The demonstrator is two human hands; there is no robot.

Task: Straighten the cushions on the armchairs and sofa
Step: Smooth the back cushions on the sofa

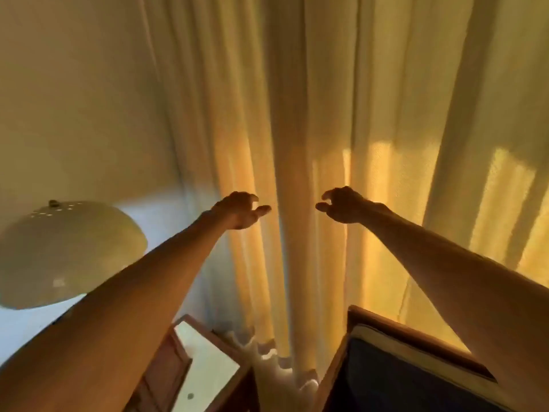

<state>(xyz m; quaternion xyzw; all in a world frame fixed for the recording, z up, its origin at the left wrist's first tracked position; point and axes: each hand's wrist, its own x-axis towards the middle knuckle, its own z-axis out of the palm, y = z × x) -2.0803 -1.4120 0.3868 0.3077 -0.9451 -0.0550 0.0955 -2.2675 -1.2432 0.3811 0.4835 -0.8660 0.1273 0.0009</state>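
Both my arms are stretched forward toward a long cream curtain (297,114). My left hand (240,209) and my right hand (344,205) hover side by side in front of a curtain fold, fingers curled but apart, holding nothing. At the bottom right stands a wooden-framed armchair (386,325) with a dark cushion (386,379) edged in cream piping; my right forearm passes above it. The sofa is out of view.
A cream dome-shaped lamp shade (65,251) hangs at the left, lit from below. A wooden side table (205,367) with a pale top stands at the bottom centre, left of the armchair. The curtain hem (276,361) bunches on the floor between them.
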